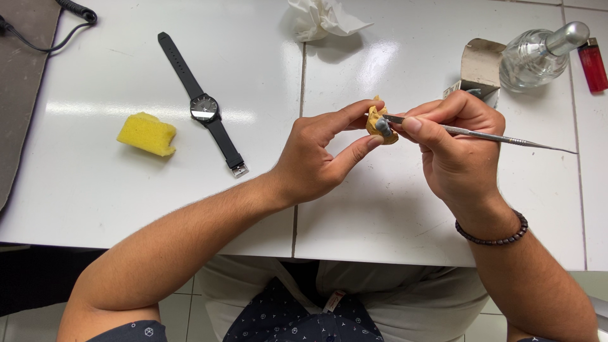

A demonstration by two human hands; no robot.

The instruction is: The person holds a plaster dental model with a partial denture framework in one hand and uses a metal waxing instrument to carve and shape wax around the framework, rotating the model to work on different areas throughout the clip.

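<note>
— What are the hands doing above the white surface (126,209)?
— The left hand (313,158) pinches a small yellow model (380,123); the right hand (456,142) grips a thin metal tool (506,139), its tip touching the model.

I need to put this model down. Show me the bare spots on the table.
Free: the tabletop in front of the yellow sponge and wristwatch; also the stretch beneath both hands, toward the near edge. Crowded: the far right corner, with glass burner, red lighter, small carton; crumpled tissue farther back.
</note>
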